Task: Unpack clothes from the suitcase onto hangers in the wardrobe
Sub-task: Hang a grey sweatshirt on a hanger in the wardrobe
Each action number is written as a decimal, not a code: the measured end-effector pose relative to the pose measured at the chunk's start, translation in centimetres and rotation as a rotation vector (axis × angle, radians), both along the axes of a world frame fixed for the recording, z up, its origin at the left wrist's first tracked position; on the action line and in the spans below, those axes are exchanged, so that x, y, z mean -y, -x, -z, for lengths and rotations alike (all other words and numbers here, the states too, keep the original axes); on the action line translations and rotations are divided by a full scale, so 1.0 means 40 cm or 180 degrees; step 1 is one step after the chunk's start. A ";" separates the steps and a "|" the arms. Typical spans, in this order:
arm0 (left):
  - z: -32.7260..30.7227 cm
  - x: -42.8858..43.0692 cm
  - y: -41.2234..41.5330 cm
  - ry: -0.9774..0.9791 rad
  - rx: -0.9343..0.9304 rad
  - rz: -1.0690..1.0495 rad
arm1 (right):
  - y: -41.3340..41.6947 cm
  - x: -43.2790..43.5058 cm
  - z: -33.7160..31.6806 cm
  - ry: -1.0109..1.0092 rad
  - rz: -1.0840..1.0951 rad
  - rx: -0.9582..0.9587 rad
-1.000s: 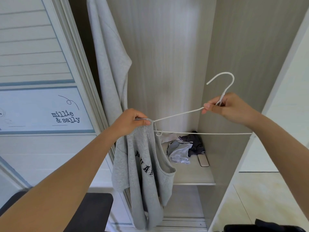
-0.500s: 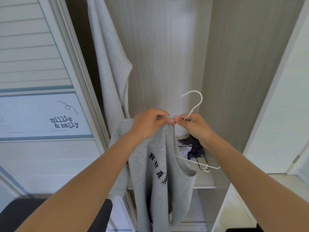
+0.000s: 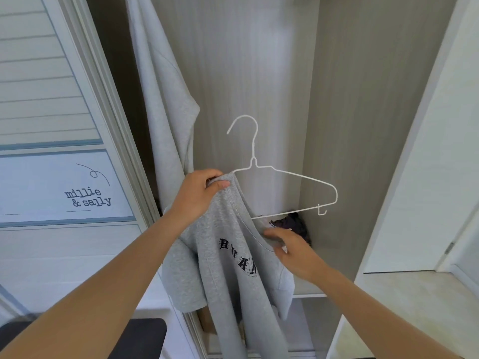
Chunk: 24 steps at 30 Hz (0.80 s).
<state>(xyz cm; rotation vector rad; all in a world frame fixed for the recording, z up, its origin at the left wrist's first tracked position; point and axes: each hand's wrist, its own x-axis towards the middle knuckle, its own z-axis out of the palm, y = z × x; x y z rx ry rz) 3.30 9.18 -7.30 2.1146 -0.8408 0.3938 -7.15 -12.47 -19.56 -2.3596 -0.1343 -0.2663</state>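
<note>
A grey sweatshirt with dark letters on the chest hangs in front of the open wardrobe. My left hand grips its collar at the shoulder, where the left arm of a white wire hanger goes inside the neck. The hanger's hook points up and its right arm sticks out bare to the right. My right hand pinches the lower edge of the neckline, below the hanger's bottom bar.
Another grey garment hangs at the wardrobe's left side beside the sliding door. A shelf behind the sweatshirt holds dark crumpled clothes. A dark surface lies at the bottom left.
My right hand let go of the hanger's neck and dropped to the sweatshirt's neckline. The hanger turned upright, its left arm now inside the collar, and the sweatshirt rose.
</note>
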 end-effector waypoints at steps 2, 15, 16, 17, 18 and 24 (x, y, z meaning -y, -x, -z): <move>-0.011 -0.004 0.004 0.0023 -0.0002 -0.0002 | -0.016 0.013 0.032 0.0367 -0.0079 -0.0197; 0.024 -0.123 -0.011 -0.0102 -0.0022 -0.0397 | -0.047 0.237 -0.070 0.0989 0.0221 0.0325; 0.033 -0.128 -0.017 -0.0138 0.0045 -0.0418 | -0.052 0.247 -0.081 0.1104 0.0194 0.0406; 0.042 -0.133 -0.022 -0.0202 0.0111 -0.0404 | -0.054 0.256 -0.097 0.1208 0.0174 0.0482; 0.050 -0.136 -0.028 -0.0287 0.0178 -0.0346 | -0.059 0.264 -0.112 0.1293 0.0163 0.0600; 0.066 -0.108 -0.042 -0.0668 0.0439 -0.0168 | -0.078 0.214 -0.251 0.1552 0.0154 0.1406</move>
